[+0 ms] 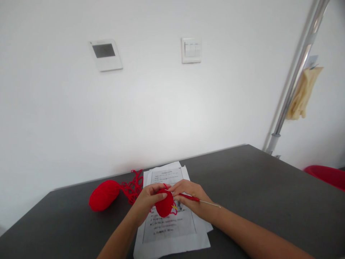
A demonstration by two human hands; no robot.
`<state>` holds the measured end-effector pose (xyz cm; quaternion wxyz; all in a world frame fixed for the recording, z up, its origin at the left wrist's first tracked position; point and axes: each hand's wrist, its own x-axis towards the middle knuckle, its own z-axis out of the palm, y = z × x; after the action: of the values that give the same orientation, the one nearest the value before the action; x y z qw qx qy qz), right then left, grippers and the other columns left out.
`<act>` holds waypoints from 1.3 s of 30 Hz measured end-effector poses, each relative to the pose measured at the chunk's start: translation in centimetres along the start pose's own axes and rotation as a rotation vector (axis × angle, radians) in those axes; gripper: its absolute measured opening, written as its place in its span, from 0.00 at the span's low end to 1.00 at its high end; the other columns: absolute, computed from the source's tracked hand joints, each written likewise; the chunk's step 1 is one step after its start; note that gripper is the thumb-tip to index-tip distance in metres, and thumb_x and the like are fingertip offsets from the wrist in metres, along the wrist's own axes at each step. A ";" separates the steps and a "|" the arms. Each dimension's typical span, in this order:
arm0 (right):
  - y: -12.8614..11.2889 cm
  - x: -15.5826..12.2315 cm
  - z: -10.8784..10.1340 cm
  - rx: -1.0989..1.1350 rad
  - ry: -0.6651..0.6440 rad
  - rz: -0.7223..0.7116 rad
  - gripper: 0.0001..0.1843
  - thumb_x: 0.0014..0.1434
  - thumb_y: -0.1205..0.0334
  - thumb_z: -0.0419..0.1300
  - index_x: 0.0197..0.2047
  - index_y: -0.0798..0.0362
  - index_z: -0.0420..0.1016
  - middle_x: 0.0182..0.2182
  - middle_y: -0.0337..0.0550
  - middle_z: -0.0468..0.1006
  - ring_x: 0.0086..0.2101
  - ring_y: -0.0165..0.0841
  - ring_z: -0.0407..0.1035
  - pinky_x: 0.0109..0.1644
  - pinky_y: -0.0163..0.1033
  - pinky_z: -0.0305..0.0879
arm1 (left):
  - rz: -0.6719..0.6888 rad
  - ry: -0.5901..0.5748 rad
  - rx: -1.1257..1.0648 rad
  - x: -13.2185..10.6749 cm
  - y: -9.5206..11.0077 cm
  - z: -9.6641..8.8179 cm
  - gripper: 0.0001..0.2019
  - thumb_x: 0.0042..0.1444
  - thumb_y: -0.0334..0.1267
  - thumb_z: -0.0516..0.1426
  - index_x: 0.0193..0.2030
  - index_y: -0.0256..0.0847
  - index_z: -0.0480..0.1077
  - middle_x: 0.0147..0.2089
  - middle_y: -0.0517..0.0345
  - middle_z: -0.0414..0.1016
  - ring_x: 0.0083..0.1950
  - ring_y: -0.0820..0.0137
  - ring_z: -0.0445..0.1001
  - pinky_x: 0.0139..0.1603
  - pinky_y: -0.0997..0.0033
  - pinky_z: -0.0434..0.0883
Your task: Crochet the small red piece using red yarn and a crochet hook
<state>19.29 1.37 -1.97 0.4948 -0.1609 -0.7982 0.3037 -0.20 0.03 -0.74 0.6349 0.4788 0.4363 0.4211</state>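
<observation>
A: How many things do you have in your hands?

B: Two. Your left hand (151, 197) pinches one rounded, flattish red yarn piece (163, 208), thumb across its upper face. Your right hand (192, 193) grips one slim metal rod with a red handle (191, 197), its pale front end reaching the piece's top edge. One small yellow clip-like bit (174, 207) sits at the piece's right side, beside a short red loop.

A: And around your hands?

B: The piece is above at least two overlapping white printed paper sheets (172, 248), on one dark grey tabletop (229, 180). To your left lie one plump red yarn ball (104, 195) and one loose red yarn tangle (134, 189). On the wall ahead you face one white panel with a grey screen (104, 50) and one white plate with three switches (191, 50).

A: What can't you make out?

B: Your fingers cover part of the piece, and the rod's very tip is too small to read. The print is blurred and partly hidden by your hands. The frame cuts off your forearms and one curved red object (327, 177) at far right.
</observation>
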 end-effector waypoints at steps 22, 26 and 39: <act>0.5 0.1 0.1 0.131 0.075 0.236 0.06 0.55 0.61 0.61 0.32 0.54 0.76 0.32 0.44 0.78 0.34 0.33 0.73 0.40 0.38 0.69 | 0.071 0.165 0.040 0.1 0.1 0.6 0.14 0.36 0.35 0.65 0.33 0.36 0.74 0.24 0.62 0.68 0.24 0.75 0.66 0.27 0.75 0.60; 0.4 0.2 -0.1 0.166 0.039 0.266 0.07 0.56 0.60 0.59 0.34 0.55 0.76 0.34 0.45 0.78 0.36 0.33 0.73 0.41 0.38 0.69 | 0.089 0.217 0.095 0.1 0.2 0.7 0.14 0.36 0.35 0.64 0.33 0.37 0.73 0.24 0.64 0.66 0.23 0.76 0.64 0.26 0.77 0.59; 0.5 0.2 -1.2 0.168 -0.125 0.280 0.11 0.59 0.59 0.56 0.38 0.57 0.75 0.35 0.46 0.77 0.35 0.31 0.71 0.38 0.35 0.66 | 0.102 0.269 0.165 -0.1 0.5 1.0 0.12 0.36 0.33 0.63 0.32 0.37 0.73 0.24 0.64 0.67 0.23 0.76 0.65 0.26 0.76 0.59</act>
<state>20.26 2.29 -1.71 0.4087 -0.2092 -0.7690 0.4447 0.69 -0.21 -0.08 0.5071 0.4902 0.5255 0.4758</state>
